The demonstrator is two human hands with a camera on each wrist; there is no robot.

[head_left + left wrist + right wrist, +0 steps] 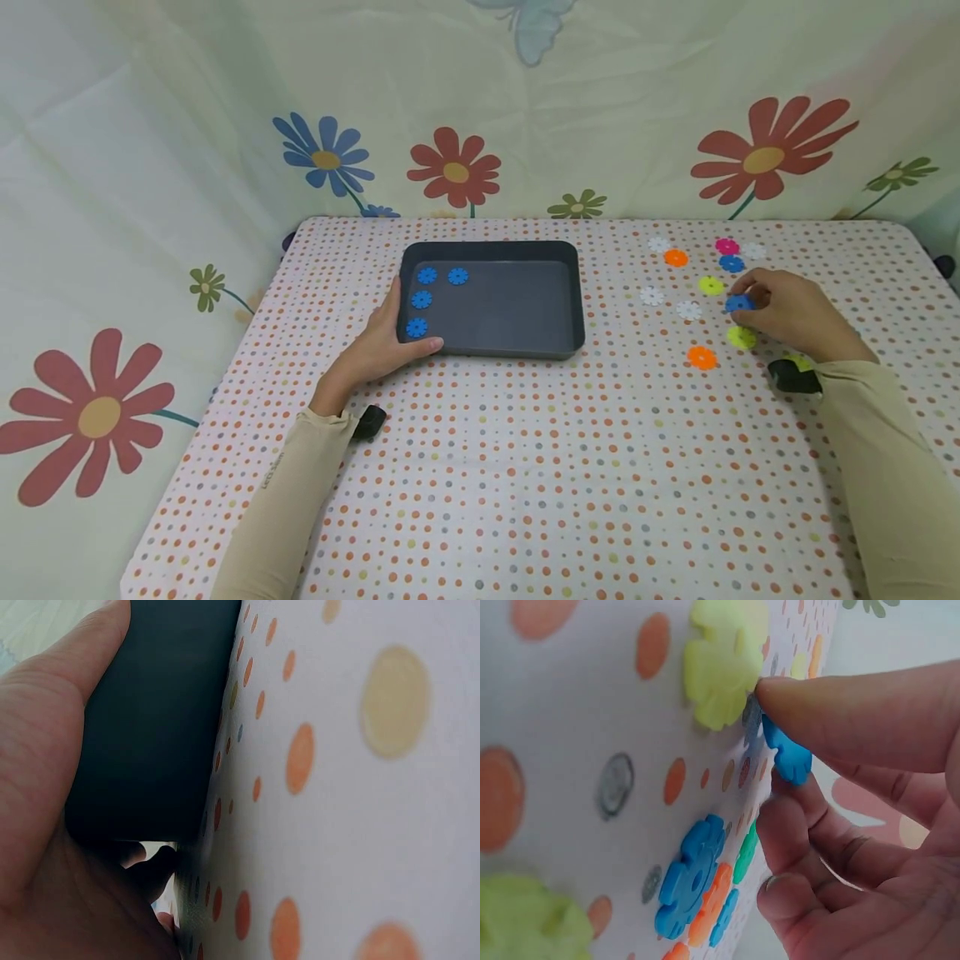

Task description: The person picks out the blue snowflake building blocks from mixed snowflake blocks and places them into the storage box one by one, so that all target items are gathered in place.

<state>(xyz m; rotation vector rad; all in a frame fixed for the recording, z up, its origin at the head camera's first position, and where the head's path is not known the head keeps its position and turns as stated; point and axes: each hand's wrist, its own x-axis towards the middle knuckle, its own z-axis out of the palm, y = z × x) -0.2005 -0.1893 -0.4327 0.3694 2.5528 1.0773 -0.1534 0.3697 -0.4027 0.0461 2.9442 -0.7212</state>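
Polka-dot cloth (510, 467) lies below a blue disc (740, 304) pinched by the right hand (798, 310), a yellow disc (742, 338) just nearside of that grip; the left hand (381, 342), partly hidden, seems to clasp the tray (510, 312).

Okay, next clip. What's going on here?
A person is working with both hands at a table covered with a dotted cloth. The right hand pinches a blue disc among loose discs of several colours. The left hand grips the near left corner of a dark grey tray. Four blue pieces lie inside the tray, toward its left end.
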